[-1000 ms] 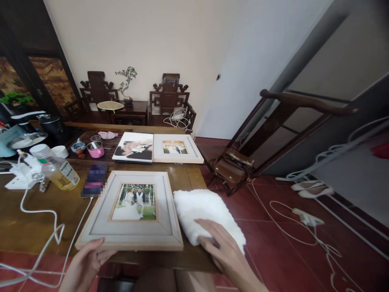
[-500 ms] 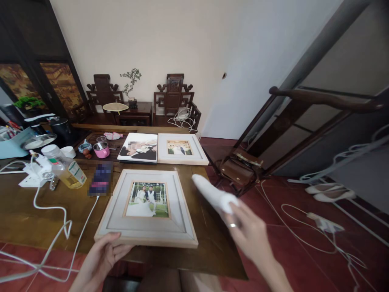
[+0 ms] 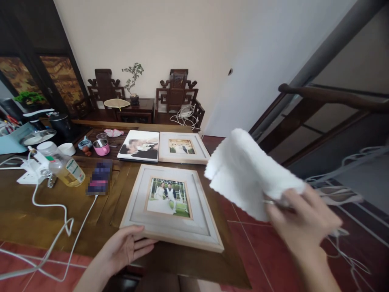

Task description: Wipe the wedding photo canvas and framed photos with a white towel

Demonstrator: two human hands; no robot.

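A pale wooden picture frame with a wedding photo lies on the dark wooden table near its front edge. My left hand grips the frame's near left corner, fingers curled along its edge. My right hand is raised to the right of the table and pinches a white fluffy cloth, which hangs unfolded in the air above the floor, clear of the table and the frame.
Behind the held frame lie a second framed photo and a photo print. A phone on a white cable, a bottle, a power strip and a pink cup sit to the left. Cables trail over the red floor at right.
My right hand lifted the white cloth off the table and swung it up to the right, where it unfolded. The frame slid right and turned under my left hand.
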